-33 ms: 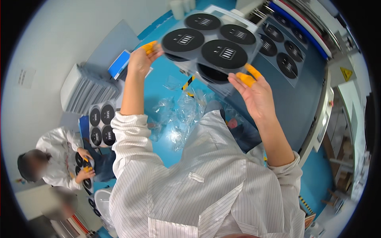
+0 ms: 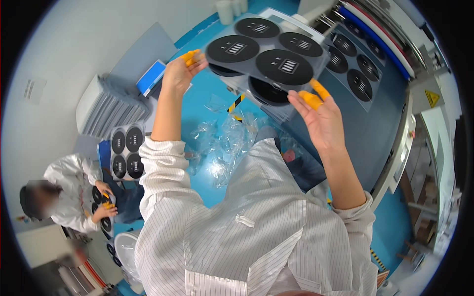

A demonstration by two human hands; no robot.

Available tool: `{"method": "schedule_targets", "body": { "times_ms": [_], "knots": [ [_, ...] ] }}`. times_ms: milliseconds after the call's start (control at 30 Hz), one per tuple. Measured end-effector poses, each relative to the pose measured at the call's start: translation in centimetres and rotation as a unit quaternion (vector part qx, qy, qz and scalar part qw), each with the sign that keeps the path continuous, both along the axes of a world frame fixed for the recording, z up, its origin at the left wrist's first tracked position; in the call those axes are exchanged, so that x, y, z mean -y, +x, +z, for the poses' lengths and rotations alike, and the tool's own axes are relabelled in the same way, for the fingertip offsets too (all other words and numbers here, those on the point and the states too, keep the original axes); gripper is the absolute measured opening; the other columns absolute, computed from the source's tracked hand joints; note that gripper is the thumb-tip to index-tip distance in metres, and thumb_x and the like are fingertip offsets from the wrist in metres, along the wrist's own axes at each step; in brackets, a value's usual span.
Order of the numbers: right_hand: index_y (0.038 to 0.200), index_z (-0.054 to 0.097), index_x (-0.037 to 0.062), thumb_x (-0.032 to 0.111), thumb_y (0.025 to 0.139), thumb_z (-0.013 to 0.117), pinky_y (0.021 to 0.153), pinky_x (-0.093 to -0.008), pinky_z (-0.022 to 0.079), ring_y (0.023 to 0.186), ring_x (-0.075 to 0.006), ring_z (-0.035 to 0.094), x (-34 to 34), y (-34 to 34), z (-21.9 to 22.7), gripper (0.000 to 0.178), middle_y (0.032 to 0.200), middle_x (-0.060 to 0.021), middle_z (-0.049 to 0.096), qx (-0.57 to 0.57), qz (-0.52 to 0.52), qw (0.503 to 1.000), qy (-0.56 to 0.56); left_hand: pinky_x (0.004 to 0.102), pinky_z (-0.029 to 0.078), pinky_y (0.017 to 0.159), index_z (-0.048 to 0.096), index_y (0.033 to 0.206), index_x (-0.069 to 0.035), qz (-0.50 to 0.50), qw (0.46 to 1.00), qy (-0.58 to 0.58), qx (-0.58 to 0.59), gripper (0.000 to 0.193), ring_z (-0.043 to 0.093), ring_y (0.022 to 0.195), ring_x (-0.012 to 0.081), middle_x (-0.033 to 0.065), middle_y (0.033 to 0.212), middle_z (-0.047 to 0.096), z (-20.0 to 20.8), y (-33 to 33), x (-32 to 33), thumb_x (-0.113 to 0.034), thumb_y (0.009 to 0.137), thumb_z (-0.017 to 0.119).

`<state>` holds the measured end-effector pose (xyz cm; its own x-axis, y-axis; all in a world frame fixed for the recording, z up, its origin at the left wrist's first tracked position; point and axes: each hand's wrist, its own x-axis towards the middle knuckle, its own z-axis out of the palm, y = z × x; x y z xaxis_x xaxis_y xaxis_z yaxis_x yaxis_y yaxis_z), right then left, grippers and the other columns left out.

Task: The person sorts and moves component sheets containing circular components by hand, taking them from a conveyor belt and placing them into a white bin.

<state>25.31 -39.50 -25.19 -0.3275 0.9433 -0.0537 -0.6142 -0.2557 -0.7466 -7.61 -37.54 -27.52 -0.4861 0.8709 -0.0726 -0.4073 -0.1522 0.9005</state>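
A clear flat sheet with several large black discs [image 2: 284, 67] spans the space between my hands. My left hand [image 2: 181, 74], with yellow finger cots on some fingers, pinches its left edge. At its near right corner, my right hand [image 2: 320, 114] grips the edge between thumb and fingers, also wearing yellow cots. The discs carry small pale markings. Below the held sheet lies a pile of similar sheets [image 2: 269, 92], mostly covered by it. Another disc sheet [image 2: 356, 74] rests on the grey machine bed to the right.
A roller machine with a blue roller [image 2: 377, 42] and grey bed [image 2: 368, 130] stands on the right. Crumpled clear film [image 2: 229, 138] litters the blue floor. On the left are stacked grey sheets [image 2: 111, 111], a blue box [image 2: 150, 79] and a co-worker [image 2: 74, 192] handling disc sheets.
The whole view has shifted slightly, and the held sheet sits a little further right in it. Both my hands keep their hold. The co-worker's hands have moved slightly.
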Motion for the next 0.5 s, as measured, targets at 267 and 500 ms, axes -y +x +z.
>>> {"method": "schedule_targets", "body": {
  "times_ms": [267,500],
  "knots": [
    [0.122,0.029,-0.0065,0.003,0.086,0.037,0.095,-0.0435,0.040,0.105,-0.0351,0.050,-0.5,6.2,2.2,0.038,0.106,-0.0200,0.049,-0.068,-0.047,0.986,0.143,0.0381,0.049,0.082,0.040,0.111,0.012,-0.033,0.999,-0.032,-0.013,0.033,0.054,0.091,0.0309,0.0240,0.107,0.048,0.3,-0.1,0.6,-0.002,0.087,0.022],
    [0.126,0.028,-0.0052,0.001,0.088,0.038,0.093,-0.0384,0.042,0.110,-0.0349,0.046,4.3,21.1,-1.2,0.040,0.113,-0.0227,0.047,-0.096,-0.128,0.972,0.170,0.0388,0.049,0.081,0.045,0.107,0.012,-0.043,0.997,-0.049,-0.033,0.033,0.056,0.088,0.0300,0.0229,0.103,0.051,0.2,0.0,0.0,-0.005,0.089,0.022]
  ]
}}
